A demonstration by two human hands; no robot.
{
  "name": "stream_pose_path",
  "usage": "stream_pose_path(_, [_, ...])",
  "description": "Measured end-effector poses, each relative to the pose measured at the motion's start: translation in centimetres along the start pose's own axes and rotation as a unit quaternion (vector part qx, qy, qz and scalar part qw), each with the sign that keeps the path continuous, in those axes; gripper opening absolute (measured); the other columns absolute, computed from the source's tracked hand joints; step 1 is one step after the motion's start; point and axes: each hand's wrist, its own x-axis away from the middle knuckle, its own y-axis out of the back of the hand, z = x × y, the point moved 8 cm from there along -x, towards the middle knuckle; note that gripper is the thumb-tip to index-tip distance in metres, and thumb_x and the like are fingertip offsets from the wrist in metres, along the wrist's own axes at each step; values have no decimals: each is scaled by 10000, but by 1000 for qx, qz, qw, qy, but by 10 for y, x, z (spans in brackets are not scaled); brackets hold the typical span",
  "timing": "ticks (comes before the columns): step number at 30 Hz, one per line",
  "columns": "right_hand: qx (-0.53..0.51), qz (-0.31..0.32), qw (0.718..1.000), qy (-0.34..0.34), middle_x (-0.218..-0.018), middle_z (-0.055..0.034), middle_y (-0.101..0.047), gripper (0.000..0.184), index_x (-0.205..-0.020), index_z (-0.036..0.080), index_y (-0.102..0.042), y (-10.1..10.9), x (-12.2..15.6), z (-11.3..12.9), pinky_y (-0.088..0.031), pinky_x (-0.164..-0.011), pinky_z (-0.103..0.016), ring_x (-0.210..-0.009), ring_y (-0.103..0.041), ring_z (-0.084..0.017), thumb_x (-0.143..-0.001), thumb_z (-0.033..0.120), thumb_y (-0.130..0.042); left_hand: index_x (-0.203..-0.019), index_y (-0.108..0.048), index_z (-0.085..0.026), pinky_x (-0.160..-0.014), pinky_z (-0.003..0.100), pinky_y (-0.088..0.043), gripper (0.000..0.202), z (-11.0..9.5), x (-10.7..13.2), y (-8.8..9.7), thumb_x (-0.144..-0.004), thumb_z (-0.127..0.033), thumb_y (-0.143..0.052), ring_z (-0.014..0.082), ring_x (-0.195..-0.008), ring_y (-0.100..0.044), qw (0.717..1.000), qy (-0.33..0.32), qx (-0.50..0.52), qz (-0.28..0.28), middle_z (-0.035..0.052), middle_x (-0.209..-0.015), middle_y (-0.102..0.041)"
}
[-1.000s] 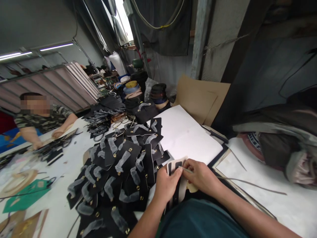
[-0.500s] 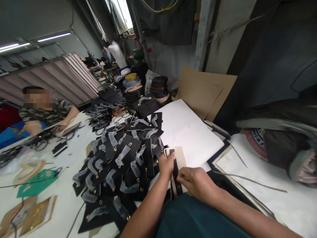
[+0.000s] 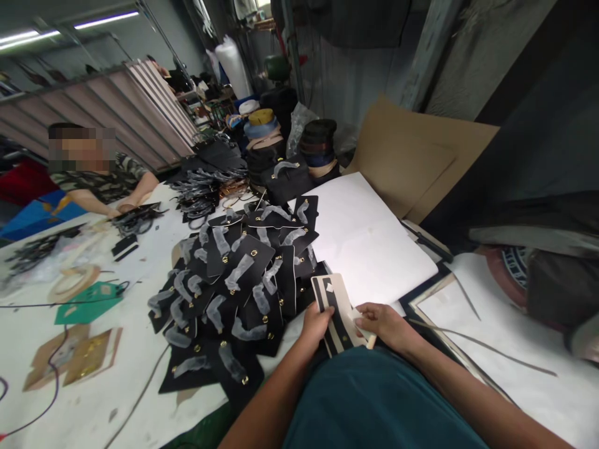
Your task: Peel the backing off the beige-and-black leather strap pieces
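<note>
Both my hands hold a beige card with black strips (image 3: pixel 336 304) at the table's near edge, just above my lap. My left hand (image 3: pixel 314 324) grips its left side, fingers closed on it. My right hand (image 3: pixel 384 325) pinches its right edge near the lower corner. Just left of the card lies a big heap of black leather pieces (image 3: pixel 234 284) with gold studs and cloudy plastic wraps. A white sheet (image 3: pixel 369 243) lies right behind the card.
Brown cardboard (image 3: pixel 421 162) leans at the back. Rolls of tape and trim (image 3: pixel 285 143) stand beyond the heap. Another person (image 3: pixel 100 184) works at the far left among black straps. A green piece (image 3: pixel 87 304) and brown card cutouts (image 3: pixel 70 355) lie at left.
The camera has tilted down and to the left. My right hand shifted from the card's middle to its right edge, and the card now lies flatter toward me.
</note>
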Motion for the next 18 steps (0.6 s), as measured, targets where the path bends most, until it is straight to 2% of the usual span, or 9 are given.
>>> stream_pose_path(3, [6, -4, 1000, -19, -752, -32, -733, 500, -816, 186, -664, 0, -7, -7, -501, -742, -333, -712, -665, -204, -790, 681, -732, -1047, -786, -197, -980, 451, -576, 430, 13, 11, 4, -659, -326, -917, 369, -1076, -751, 1000, 24, 12, 16, 121, -1117, -819])
stream_pose_path(6, [27, -11, 999, -32, -718, -1, -695, 484, -822, 194, -647, 2, -11, -12, -463, -678, -306, -668, -617, -180, -834, 676, -690, -1086, -767, -177, -904, 493, -614, 479, 30, 23, 2, -680, -388, -909, 369, -955, -779, 996, 76, 41, 37, 143, -1043, -826])
stream_pose_path(9, [71, -6, 997, -43, -678, 25, -629, 453, -815, 194, -638, 0, -14, -17, -400, -624, -288, -638, -548, -161, -865, 642, -672, -1088, -759, -156, -891, 491, -618, 559, 41, 30, 1, -619, -389, -953, 353, -907, -783, 991, 111, 61, 46, 146, -1010, -827])
stream_pose_path(14, [154, 21, 986, -54, -652, 27, -583, 403, -779, 181, -682, -8, -20, -24, -361, -631, -291, -655, -510, -159, -902, 563, -655, -975, -810, -102, -951, 488, -585, 614, 45, 32, -5, -479, -394, -1023, 366, -925, -779, 983, 145, 58, 94, 168, -963, -825])
stream_pose_path(18, [210, 12, 976, -59, -630, 20, -567, 389, -711, 189, -655, -4, -26, -31, -344, -625, -297, -658, -514, -169, -906, 526, -650, -920, -819, -112, -911, 473, -585, 541, 41, 27, -8, -522, -436, -988, 358, -886, -779, 984, 142, 53, 99, 144, -869, -822])
